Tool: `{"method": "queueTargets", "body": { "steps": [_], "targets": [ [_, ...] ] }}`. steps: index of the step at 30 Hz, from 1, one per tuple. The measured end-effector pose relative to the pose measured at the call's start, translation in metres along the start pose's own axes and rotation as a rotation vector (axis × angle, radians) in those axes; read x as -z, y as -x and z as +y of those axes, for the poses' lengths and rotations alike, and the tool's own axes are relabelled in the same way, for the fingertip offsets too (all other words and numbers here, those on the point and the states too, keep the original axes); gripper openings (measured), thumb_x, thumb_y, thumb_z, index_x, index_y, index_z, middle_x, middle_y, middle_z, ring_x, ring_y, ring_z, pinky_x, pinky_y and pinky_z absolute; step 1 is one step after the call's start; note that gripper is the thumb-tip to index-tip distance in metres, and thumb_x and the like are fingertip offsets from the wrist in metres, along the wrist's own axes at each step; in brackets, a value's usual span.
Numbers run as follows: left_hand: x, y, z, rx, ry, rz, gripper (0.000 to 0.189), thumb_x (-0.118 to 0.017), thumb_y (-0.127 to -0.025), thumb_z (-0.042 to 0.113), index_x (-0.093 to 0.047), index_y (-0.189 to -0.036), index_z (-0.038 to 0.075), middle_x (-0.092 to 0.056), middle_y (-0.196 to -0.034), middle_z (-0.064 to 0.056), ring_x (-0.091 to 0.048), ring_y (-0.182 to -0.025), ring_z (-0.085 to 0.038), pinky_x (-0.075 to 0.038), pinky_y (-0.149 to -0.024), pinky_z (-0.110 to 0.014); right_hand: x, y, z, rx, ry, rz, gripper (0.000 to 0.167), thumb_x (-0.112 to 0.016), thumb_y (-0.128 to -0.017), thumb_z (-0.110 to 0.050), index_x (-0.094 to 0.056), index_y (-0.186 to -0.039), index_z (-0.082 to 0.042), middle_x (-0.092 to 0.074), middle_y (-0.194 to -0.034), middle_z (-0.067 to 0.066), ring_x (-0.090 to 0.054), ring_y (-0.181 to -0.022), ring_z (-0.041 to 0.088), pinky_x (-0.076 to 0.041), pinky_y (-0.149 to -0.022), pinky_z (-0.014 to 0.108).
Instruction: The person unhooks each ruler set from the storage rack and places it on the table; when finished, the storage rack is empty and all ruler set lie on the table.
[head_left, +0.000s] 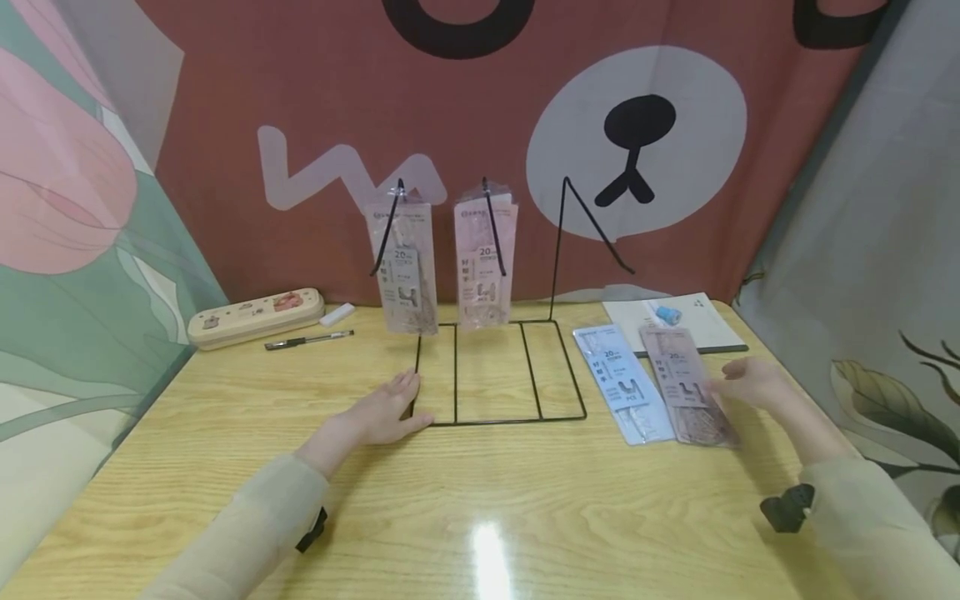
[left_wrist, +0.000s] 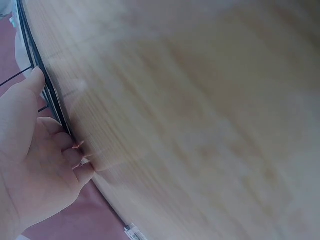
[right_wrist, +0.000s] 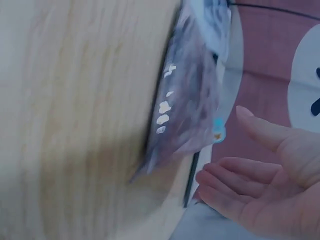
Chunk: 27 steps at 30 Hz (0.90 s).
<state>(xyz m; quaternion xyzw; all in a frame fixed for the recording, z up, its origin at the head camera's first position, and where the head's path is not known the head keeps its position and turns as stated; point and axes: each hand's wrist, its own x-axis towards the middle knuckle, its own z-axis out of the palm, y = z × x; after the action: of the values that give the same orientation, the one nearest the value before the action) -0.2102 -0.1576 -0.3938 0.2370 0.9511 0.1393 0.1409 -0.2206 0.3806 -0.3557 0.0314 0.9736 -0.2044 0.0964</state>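
Note:
My left hand [head_left: 384, 410] rests at the front left corner of the black wire rack's base, with the fingers extended over the bar [head_left: 498, 422]. Two hooks of the rack hold clear-wrapped packets: a greyish one [head_left: 408, 292] on the left and a pink one [head_left: 480, 304] in the middle. The right hook [head_left: 592, 221] carries nothing. On the table lie a light blue packet [head_left: 618, 379] and a mauve packet [head_left: 681, 379], side by side. Beside the mauve one's right edge is my right hand [head_left: 753, 383]; in the right wrist view its thumb and fingers [right_wrist: 240, 195] are apart with nothing between them.
A notebook [head_left: 720, 321] lies behind the flat packets, with a small blue object [head_left: 667, 315] on it. At the back left are a cream pencil case [head_left: 255, 319], a white eraser [head_left: 337, 314] and a pen [head_left: 309, 340]. A printed curtain [head_left: 330, 250] hangs behind the table.

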Motion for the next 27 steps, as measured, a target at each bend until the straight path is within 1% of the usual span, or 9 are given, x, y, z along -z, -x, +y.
{"method": "queueTargets", "body": {
  "steps": [2, 4, 7, 9, 12, 14, 20, 23, 27],
  "targets": [
    [0.000, 0.000, 0.000, 0.003, 0.000, -0.002, 0.079, -0.042, -0.098, 0.048, -0.012, -0.149, -0.005, -0.006, -0.156, -0.023, -0.009, -0.145, -0.037, -0.014, -0.118, -0.052, 0.000, 0.000, -0.010, 0.024, -0.010, 0.033, 0.069, -0.059, -0.090, -0.037, -0.044, -0.124, 0.021, -0.048, -0.123, 0.041, -0.049, -0.110, 0.054, -0.050, -0.084, 0.054],
    [0.000, 0.000, -0.001, 0.006, -0.003, -0.002, 0.079, -0.042, -0.098, 0.048, -0.012, -0.149, -0.005, -0.005, -0.157, -0.023, -0.009, -0.145, -0.036, -0.014, -0.118, -0.052, -0.002, -0.002, -0.022, 0.084, -0.033, 0.065, 0.069, -0.059, -0.091, -0.035, -0.040, -0.129, 0.020, -0.046, -0.126, 0.041, -0.048, -0.114, 0.053, -0.048, -0.088, 0.056],
    [-0.001, -0.001, -0.002, 0.007, -0.004, -0.002, 0.080, -0.042, -0.097, 0.048, -0.012, -0.149, -0.005, -0.005, -0.157, -0.023, -0.009, -0.146, -0.036, -0.014, -0.118, -0.051, -0.005, -0.005, -0.044, 0.156, -0.125, 0.069, 0.074, -0.058, -0.092, -0.038, -0.033, -0.136, 0.016, -0.040, -0.134, 0.040, -0.042, -0.122, 0.052, -0.043, -0.096, 0.058],
    [-0.001, -0.002, -0.002, 0.006, -0.006, 0.001, 0.080, -0.042, -0.097, 0.048, -0.012, -0.149, -0.005, -0.005, -0.157, -0.023, -0.009, -0.146, -0.036, -0.014, -0.118, -0.051, -0.008, -0.008, -0.060, 0.208, -0.188, 0.075, 0.076, -0.059, -0.091, -0.040, -0.032, -0.139, 0.013, -0.039, -0.137, 0.037, -0.040, -0.126, 0.050, -0.041, -0.100, 0.058],
    [-0.002, -0.003, -0.002, 0.004, -0.007, 0.003, 0.080, -0.042, -0.097, 0.049, -0.012, -0.149, -0.005, -0.006, -0.157, -0.023, -0.009, -0.146, -0.036, -0.014, -0.119, -0.051, -0.013, -0.014, -0.084, 0.279, -0.269, 0.062, 0.077, -0.061, -0.091, -0.040, -0.032, -0.142, 0.009, -0.039, -0.141, 0.032, -0.040, -0.129, 0.047, -0.040, -0.102, 0.056],
    [-0.002, -0.002, -0.002, 0.004, -0.008, 0.004, 0.080, -0.042, -0.097, 0.048, -0.013, -0.148, -0.005, -0.006, -0.157, -0.023, -0.009, -0.146, -0.036, -0.014, -0.119, -0.051, -0.018, -0.019, -0.101, 0.310, -0.295, 0.046, 0.075, -0.061, -0.090, -0.041, -0.032, -0.143, 0.006, -0.039, -0.142, 0.029, -0.040, -0.130, 0.044, -0.040, -0.103, 0.055],
    [-0.002, -0.002, -0.003, -0.004, -0.014, 0.012, 0.080, -0.042, -0.097, 0.048, -0.013, -0.148, -0.006, -0.006, -0.156, -0.024, -0.009, -0.145, -0.037, -0.014, -0.118, -0.051, -0.036, -0.039, -0.147, 0.436, -0.397, -0.004, 0.063, -0.059, -0.093, -0.030, -0.035, -0.143, 0.002, -0.042, -0.142, 0.025, -0.041, -0.130, 0.041, -0.038, -0.105, 0.055],
    [-0.003, -0.003, -0.003, 0.000, -0.020, 0.011, 0.080, -0.042, -0.097, 0.049, -0.013, -0.148, -0.006, -0.006, -0.156, -0.024, -0.009, -0.145, -0.036, -0.014, -0.119, -0.051, -0.046, -0.047, -0.170, 0.462, -0.415, -0.020, 0.062, -0.059, -0.094, -0.029, -0.036, -0.143, 0.001, -0.043, -0.143, 0.023, -0.040, -0.131, 0.040, -0.037, -0.107, 0.053],
    [-0.004, -0.003, -0.004, -0.001, -0.023, 0.011, 0.080, -0.041, -0.097, 0.050, -0.013, -0.148, -0.005, -0.006, -0.156, -0.023, -0.009, -0.146, -0.036, -0.015, -0.118, -0.051, -0.057, -0.055, -0.197, 0.497, -0.443, -0.026, 0.061, -0.059, -0.094, -0.024, -0.035, -0.143, 0.002, -0.042, -0.143, 0.024, -0.040, -0.132, 0.039, -0.036, -0.109, 0.051]
  ]
}}
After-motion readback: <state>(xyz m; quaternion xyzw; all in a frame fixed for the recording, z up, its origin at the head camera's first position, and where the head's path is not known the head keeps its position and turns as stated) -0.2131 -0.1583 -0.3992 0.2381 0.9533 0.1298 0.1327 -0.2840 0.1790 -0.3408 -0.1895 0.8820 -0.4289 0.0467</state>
